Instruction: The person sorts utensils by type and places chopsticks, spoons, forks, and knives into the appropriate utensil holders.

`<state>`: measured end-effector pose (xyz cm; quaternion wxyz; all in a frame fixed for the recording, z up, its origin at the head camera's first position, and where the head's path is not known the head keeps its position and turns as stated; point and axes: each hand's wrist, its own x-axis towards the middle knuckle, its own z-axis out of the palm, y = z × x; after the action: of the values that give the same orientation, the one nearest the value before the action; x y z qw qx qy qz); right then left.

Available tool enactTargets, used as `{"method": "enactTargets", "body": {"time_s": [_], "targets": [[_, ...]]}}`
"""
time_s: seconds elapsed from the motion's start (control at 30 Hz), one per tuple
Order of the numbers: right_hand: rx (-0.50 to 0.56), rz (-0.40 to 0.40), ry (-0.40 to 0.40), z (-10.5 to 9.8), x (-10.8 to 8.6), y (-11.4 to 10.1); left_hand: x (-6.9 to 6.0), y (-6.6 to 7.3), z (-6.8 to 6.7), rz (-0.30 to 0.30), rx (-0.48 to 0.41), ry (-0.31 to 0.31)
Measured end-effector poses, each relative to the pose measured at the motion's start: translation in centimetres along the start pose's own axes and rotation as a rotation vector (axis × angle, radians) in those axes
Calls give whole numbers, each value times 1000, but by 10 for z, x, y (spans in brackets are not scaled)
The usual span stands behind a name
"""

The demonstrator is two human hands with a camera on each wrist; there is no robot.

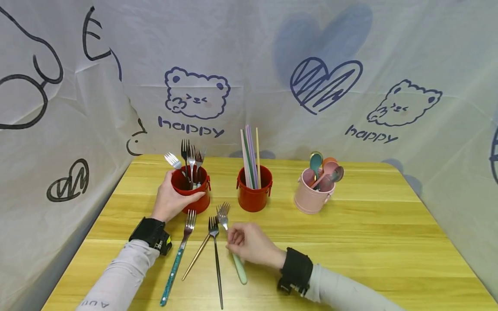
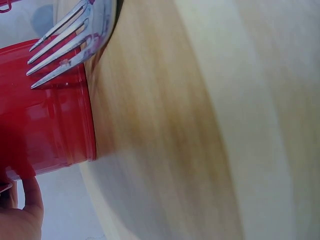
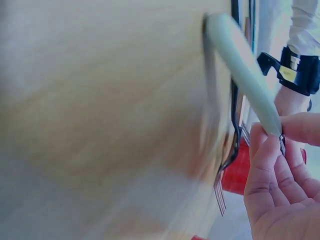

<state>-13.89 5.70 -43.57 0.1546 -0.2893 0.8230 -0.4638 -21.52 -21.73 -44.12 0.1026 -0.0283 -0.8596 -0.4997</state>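
My left hand [image 1: 171,198] holds the left red bucket [image 1: 200,204], its thumb across the near side. Several forks [image 1: 191,157] stand in that bucket, tines up. Between thumb and fingers, my right hand [image 1: 254,244] pinches a fork with a pale green handle [image 3: 245,70]; in the right wrist view the handle end is raised off the table. To its left lie a black fork [image 1: 216,255], a thin gold handle [image 1: 196,257] whose head I cannot make out, and a fork with a speckled teal handle [image 1: 177,265].
A second red bucket [image 1: 253,201] with several coloured chopsticks [image 1: 250,160] stands mid-table. Right of it is a pink bucket [image 1: 311,202] of spoons [image 1: 330,167]. Behind the wooden table [image 1: 369,242] hangs a white cloth [image 1: 256,60] with drawings.
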Motion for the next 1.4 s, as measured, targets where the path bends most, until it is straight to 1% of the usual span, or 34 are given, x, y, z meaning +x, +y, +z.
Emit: {"method": "enactTargets", "body": {"time_s": [0.33,0.43,0.57,0.73,0.87,1.0,1.2,1.4], "targets": [[132,-6,80,-10,9,-5,0,-1,-1,-1,-2,3],[145,-24,99,-13,13,-7,0,-1,-1,-5,-2,2],[107,-58,131,-17,18,-10,0,0,-1,-4,0,0],[62,-62,168,-21,26,-15,0,0,-2,0,1,-1],[28,-91,195,-24,34,-21,0,1,-1,-2,1,-1],[-4,-115,207,-29,43,-30,1,1,-1,-5,-2,-7],[-36,-123,229,-39,57,-47,1,0,-1,-5,-5,-10],[-60,-162,290,-49,78,-64,0,1,-1,-9,-9,-11]]}}
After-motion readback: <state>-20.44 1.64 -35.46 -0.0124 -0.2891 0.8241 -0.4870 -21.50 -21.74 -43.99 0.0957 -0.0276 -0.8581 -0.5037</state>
